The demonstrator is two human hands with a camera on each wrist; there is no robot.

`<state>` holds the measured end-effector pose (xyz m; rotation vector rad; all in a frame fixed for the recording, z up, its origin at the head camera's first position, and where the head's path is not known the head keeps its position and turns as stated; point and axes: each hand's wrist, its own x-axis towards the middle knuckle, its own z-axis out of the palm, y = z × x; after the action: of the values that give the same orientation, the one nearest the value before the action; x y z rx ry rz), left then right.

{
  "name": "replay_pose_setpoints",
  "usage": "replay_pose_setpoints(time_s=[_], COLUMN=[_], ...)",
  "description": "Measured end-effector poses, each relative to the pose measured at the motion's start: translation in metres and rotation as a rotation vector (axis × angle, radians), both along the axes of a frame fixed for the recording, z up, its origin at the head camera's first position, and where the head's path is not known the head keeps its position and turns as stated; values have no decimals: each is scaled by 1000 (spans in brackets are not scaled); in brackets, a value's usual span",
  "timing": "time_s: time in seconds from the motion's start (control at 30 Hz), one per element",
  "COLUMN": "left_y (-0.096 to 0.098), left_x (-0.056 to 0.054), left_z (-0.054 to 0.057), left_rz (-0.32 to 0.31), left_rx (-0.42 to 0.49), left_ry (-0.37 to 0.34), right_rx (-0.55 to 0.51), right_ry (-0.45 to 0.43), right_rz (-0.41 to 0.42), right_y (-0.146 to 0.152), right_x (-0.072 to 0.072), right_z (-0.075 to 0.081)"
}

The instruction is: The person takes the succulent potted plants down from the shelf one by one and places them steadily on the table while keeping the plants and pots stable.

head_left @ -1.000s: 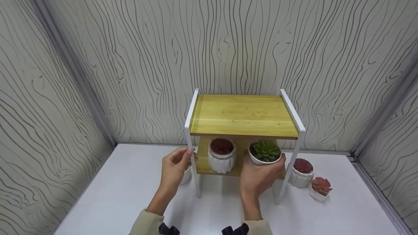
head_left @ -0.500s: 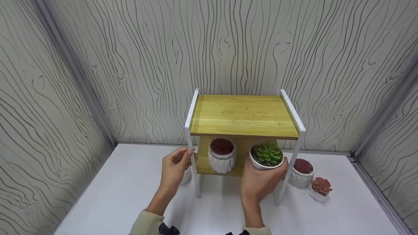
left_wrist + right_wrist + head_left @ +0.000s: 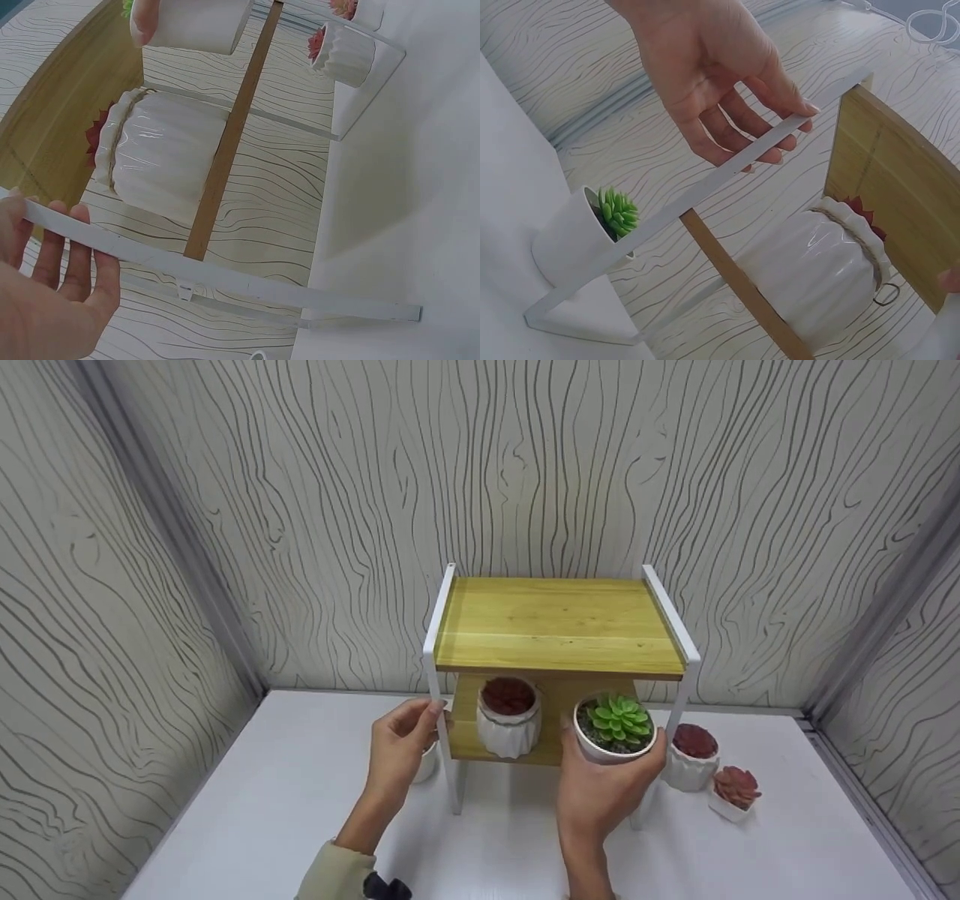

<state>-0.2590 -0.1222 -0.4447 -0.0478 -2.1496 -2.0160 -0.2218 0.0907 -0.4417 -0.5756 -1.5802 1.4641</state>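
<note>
In the head view my left hand pinches the left front leg of a small two-tier shelf between thumb and fingers. The shelf has a white frame and a wooden top board. My right hand is wrapped around a white pot with a green succulent, held before the lower board near the right legs. Its rim tilts towards me. On the lower board's left half stands a ribbed white pot with a dark red succulent; the left wrist view shows twine around its neck.
Right of the shelf stand another ribbed pot with a red succulent and a smaller white pot with a pinkish succulent. Beyond the left leg, a white pot with a green succulent sits on the white table. Patterned walls enclose the table.
My right hand has drawn the green succulent's pot slightly towards me and to the right, away from the lower board. My left hand keeps its hold on the leg.
</note>
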Motion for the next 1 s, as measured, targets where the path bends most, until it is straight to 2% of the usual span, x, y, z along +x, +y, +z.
replay_pose_setpoints(time_s=[0.23, 0.47, 0.63, 1.0], left_y=[0, 0, 0, 0], left_x=[0, 0, 0, 0], left_z=[0, -1, 0, 0], left_rz=[0, 10, -8, 5], left_rx=[1, 2, 14, -5], left_ry=[0, -12, 2, -8], right_rx=[-20, 6, 0, 12], right_ry=[-5, 6, 0, -121], right_rz=[16, 20, 25, 76], right_y=[2, 7, 13, 32], right_x=[11, 23, 30, 47], right_z=[4, 6, 9, 10])
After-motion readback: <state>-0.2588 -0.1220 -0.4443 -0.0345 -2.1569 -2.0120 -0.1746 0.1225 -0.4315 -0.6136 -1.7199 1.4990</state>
